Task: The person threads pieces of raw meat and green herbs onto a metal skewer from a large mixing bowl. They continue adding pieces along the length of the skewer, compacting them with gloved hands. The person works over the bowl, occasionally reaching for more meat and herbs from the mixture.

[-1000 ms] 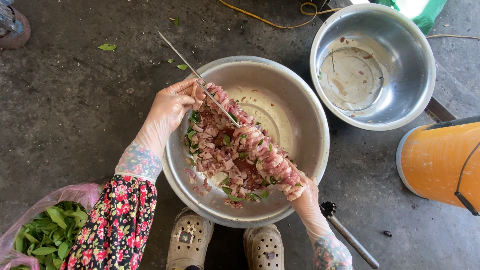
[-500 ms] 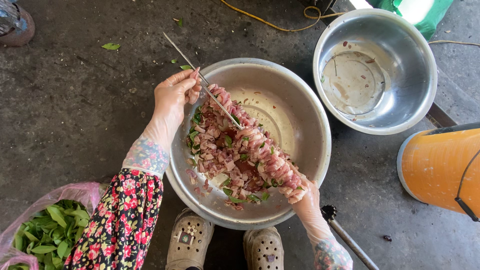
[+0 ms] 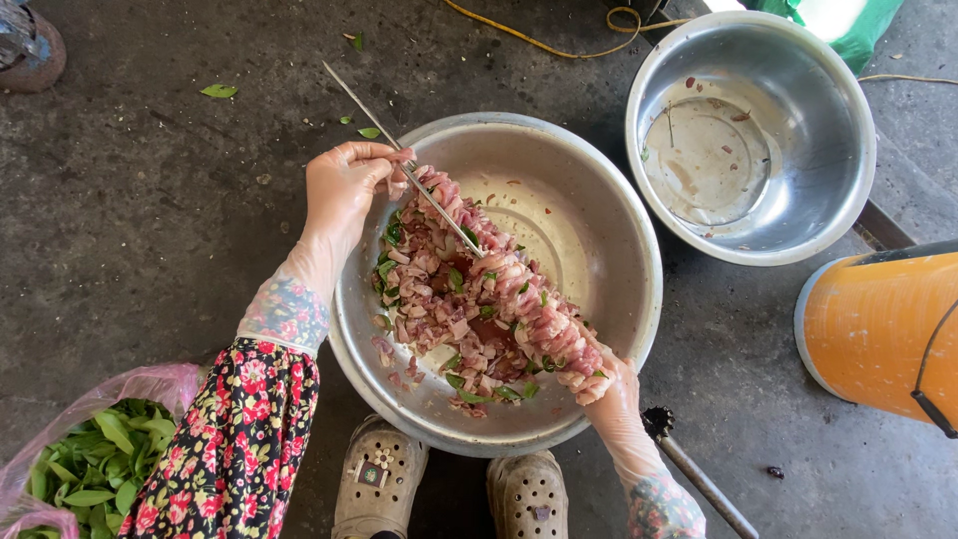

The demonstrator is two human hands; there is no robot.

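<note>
A large steel bowl (image 3: 599, 230) sits on the concrete floor, holding chopped pink meat mixed with green leaves (image 3: 439, 319). A long metal skewer (image 3: 399, 150) loaded with meat pieces runs diagonally over the bowl. My left hand (image 3: 339, 195), in a thin clear glove, grips the skewer near its bare upper end, fingers against the top meat pieces. My right hand (image 3: 614, 404), also gloved, holds the skewer's lower end at the bowl's near-right rim, partly hidden by the meat.
A second steel bowl (image 3: 838, 130) with wet residue stands at the upper right. An orange bucket (image 3: 878, 329) lies at the right edge. A pink bag of green leaves (image 3: 90, 459) is at the lower left. A dark rod (image 3: 699, 479) lies by my shoes (image 3: 379, 479).
My left hand has shifted slightly along the skewer's upper end, pressing on the top meat pieces. The skewer and right hand stay almost where they were.
</note>
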